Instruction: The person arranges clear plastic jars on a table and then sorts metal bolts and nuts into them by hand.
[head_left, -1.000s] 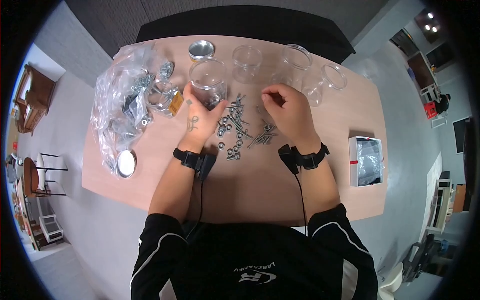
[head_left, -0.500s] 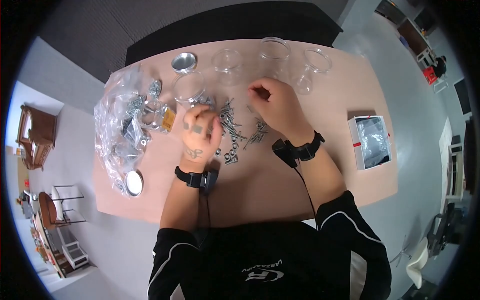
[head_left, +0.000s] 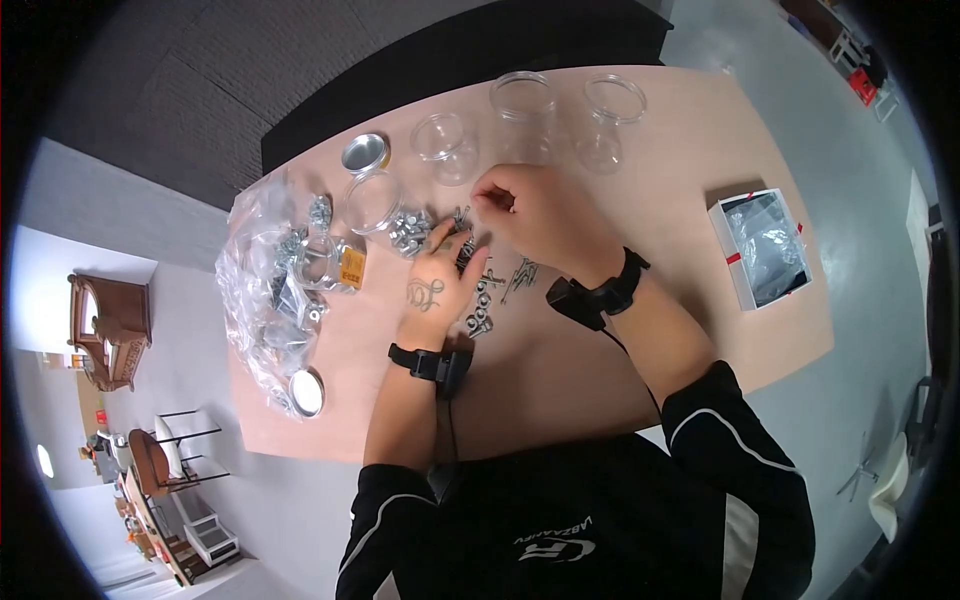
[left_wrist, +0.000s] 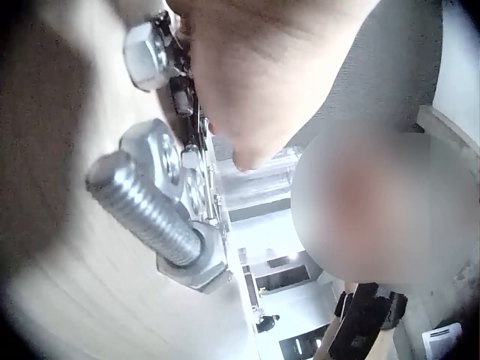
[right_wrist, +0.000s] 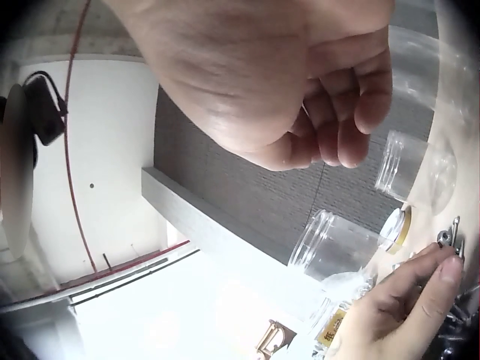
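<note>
My left hand (head_left: 440,285) reaches over a loose pile of bolts and nuts, its thumb and fingers apart around some of them. A bolt (left_wrist: 146,210) with a hex head and several nuts stand out close by in the left wrist view. Just beyond the left fingers is a clear jar (head_left: 374,203) with metal nuts (head_left: 410,232) in its bottom. My right hand (head_left: 545,215) hovers to the right of the pile, fingers curled toward the thumb. Between them a thin bright sliver shows, its kind hidden. Long screws (head_left: 520,277) lie below that hand.
Clear jars (head_left: 445,150) stand along the back, near a silver lid (head_left: 365,153). Plastic bags (head_left: 260,290) of hardware spread at left around a jar with a yellow label (head_left: 352,268). Another lid (head_left: 307,393) lies in front; a white box (head_left: 765,248) is at right.
My left hand has let go of the jar, drawn back, and come over the bolts and nuts. The right hand stays curled in much the same place. The head view has turned.
</note>
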